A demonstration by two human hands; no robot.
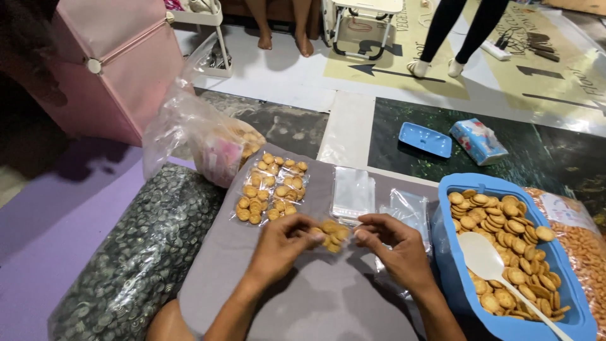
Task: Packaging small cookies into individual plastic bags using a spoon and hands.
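Pinched between the fingers of the left hand (pixel 282 243) and right hand (pixel 392 245), a small clear bag of biscuits (pixel 331 234) is held just left of the blue tub (pixel 449 265).

The light is soft and a bit dim. It shines from above, so small dark shadows sit under the left hand (pixel 281 243) and right hand (pixel 394 249). Far corners look darker and bent.

Filled clear biscuit packets (pixel 271 188) on grey cloth; blue tissue pack (pixel 478 140) on floor.
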